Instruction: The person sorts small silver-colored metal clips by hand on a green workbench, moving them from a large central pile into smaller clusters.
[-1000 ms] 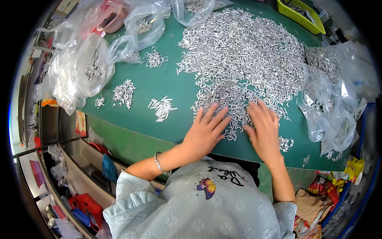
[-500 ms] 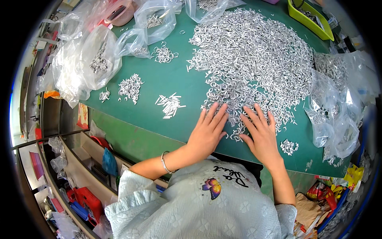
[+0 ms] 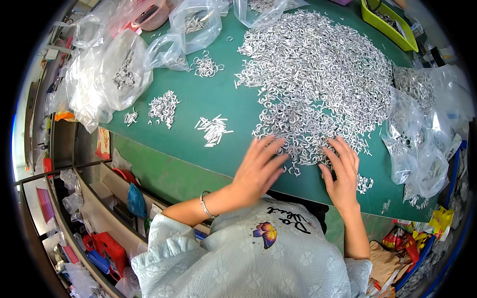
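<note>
Nearest you: your pale shirt [image 3: 233,263], crinkled cloth with raised flower shapes and a printed butterfly. On your left wrist, a smooth, narrow metal bracelet [image 3: 204,203].

Your left hand [image 3: 259,166]: palm down, fingers bent and spread, tips at the heap's near left edge. Your right hand [image 3: 342,174]: fingers parted, thumb held away, tips at the near right edge. Whether either touches a piece at the fingertips, you cannot tell from this view.

Just right of your right hand, a small cluster [image 3: 365,184] of shiny silver pieces.

Ahead of and between your hands, the heap [image 3: 318,64]: small, silvery, hard-looking pieces, mostly curved like hooks, some straight. Their long axes lie every which way; the heap as a whole tapers toward you.

Left of the heap, on the smooth green tabletop [image 3: 218,97]: straight rods [image 3: 214,131], loosely crossed, many slanting; farther left, a mound of curved pieces [image 3: 165,108]; beyond, thin open rings [image 3: 206,66].

At right, crumpled clear bags [image 3: 431,154] holding metal pieces. Farthest: a pink bowl [image 3: 155,19], rounded, and a lime-green tray [image 3: 383,28], oblong.
</note>
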Available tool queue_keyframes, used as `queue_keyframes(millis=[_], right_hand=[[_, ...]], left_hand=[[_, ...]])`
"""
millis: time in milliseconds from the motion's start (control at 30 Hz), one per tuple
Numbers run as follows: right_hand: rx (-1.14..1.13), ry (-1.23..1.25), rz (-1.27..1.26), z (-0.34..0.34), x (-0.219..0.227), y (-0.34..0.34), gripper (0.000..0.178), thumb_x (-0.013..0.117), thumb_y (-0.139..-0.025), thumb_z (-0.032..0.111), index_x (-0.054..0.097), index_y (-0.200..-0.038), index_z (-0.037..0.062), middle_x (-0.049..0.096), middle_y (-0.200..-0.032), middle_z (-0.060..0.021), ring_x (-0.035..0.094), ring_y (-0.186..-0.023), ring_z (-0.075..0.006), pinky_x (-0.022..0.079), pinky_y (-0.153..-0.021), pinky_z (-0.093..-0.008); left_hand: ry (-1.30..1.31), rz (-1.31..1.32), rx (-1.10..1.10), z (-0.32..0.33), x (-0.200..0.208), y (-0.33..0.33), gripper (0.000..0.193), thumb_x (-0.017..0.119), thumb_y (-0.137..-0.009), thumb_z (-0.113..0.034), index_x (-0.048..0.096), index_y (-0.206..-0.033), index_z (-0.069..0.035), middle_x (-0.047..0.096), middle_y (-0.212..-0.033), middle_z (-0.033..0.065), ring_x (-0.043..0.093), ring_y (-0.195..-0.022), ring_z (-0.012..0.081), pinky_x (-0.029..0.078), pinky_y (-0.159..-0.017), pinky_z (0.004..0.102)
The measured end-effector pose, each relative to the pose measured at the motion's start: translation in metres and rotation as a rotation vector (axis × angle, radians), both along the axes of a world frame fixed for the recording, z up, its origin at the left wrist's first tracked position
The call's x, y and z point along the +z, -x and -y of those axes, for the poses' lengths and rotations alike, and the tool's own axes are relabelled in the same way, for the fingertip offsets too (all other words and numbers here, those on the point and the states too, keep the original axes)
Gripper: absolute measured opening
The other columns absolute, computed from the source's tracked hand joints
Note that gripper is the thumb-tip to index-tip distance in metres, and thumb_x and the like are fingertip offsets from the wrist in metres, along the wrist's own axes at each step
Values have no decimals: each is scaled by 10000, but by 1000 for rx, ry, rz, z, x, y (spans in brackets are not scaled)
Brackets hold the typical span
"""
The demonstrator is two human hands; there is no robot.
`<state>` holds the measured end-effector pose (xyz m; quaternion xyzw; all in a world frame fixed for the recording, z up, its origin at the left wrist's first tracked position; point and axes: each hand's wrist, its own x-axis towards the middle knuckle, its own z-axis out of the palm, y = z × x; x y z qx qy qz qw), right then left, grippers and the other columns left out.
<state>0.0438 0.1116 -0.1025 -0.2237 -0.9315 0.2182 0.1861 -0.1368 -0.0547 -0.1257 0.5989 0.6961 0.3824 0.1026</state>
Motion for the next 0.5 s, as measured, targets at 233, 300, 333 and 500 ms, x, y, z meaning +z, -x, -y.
queue_keyframes(millis=[233, 300, 333, 500], right_hand=[[104, 48, -6, 1, 9, 21, 351, 704, -804, 55, 634, -1148, 39, 577, -1261, -103, 509, -1203, -331, 398, -977, -443], [164, 8, 9, 1, 5, 26, 358, 700, -801, 55, 626, -1151, 40, 572, -1262, -109, 508, -1205, -331, 390, -978, -451], [177, -5, 22, 1, 5, 27, 357, 699, -800, 55, 625, -1149, 40, 572, -1262, -110, 509, -1206, -330, 387, -980, -453], [138, 1, 19, -4, 3, 30, 319, 695, -804, 53, 635, -1116, 32, 569, -1259, -115, 503, -1215, -332, 377, -985, -452]], left_hand=[[102, -122, 247, -36, 2, 46, 360, 705, -787, -16, 614, -1134, -47, 583, -1113, 102, 534, -1027, 308, 411, -864, 405], [120, -120, 197, -46, 0, 55, 349, 712, -788, -11, 617, -1122, -43, 601, -1080, 102, 559, -967, 293, 439, -821, 386], [102, -107, 161, -49, -2, 61, 340, 709, -794, -9, 617, -1121, -39, 608, -1067, 104, 576, -923, 281, 455, -790, 379], [153, 444, 150, -70, 7, 78, 274, 675, -826, 25, 624, -1094, 0, 641, -997, 124, 624, -727, 194, 503, -657, 320]])
